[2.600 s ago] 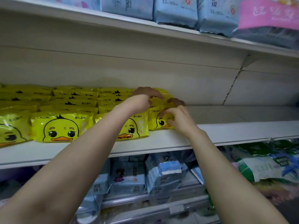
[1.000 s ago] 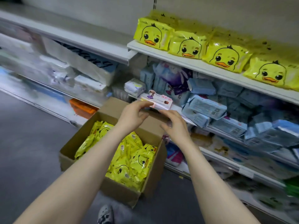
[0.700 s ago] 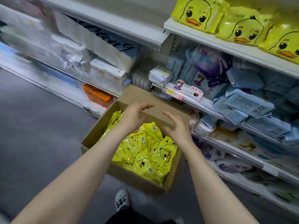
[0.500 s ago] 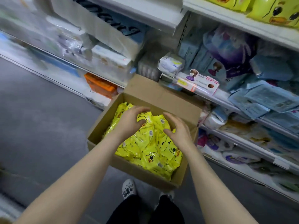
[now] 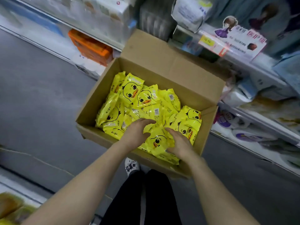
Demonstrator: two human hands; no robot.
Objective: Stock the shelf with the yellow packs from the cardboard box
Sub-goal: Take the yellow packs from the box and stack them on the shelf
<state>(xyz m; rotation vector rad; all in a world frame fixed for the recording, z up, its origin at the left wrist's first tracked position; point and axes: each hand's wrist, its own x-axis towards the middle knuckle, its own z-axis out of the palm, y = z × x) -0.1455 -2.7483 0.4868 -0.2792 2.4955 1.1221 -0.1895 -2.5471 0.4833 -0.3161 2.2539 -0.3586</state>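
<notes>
The open cardboard box [image 5: 164, 73] stands on the grey floor, holding several yellow duck-face packs [image 5: 131, 90]. Both my hands are inside it at the near end. My left hand [image 5: 136, 132] and my right hand [image 5: 179, 143] flank one yellow pack [image 5: 158, 140] and grip it by its left and right edges, and the wrapper crumples between them. The shelf level with the stocked yellow packs is out of view.
Lower shelves [image 5: 253, 73] full of blue and white packs run along the right, close to the box. An orange box [image 5: 90, 46] sits on the bottom shelf at the back left. My feet and dark trousers [image 5: 146, 200] are just before the box. Grey floor [image 5: 40, 98] lies to the left.
My gaze dropped from the shelf to the box. Both hands left the shelf, came down into the box, then shifted to its near end and closed round one pack.
</notes>
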